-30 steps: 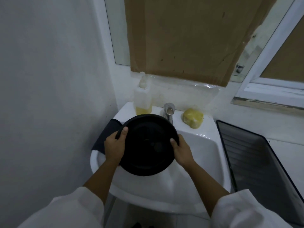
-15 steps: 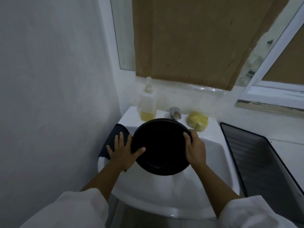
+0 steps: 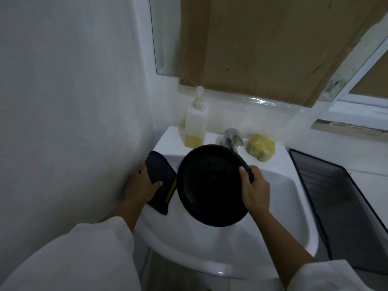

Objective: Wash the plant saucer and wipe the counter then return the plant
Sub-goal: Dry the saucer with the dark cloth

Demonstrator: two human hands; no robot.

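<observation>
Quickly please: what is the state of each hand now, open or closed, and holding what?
Left hand: closed, gripping the dark sponge.
Right hand: closed, gripping the saucer by its rim.

Arms extended forward, the person's left hand (image 3: 142, 185) pinches a dark sponge (image 3: 162, 175) with the thumb laid across its top, while the right hand (image 3: 255, 192) grips the black saucer (image 3: 210, 183) by its edge, thumb hooked over the rim.
</observation>
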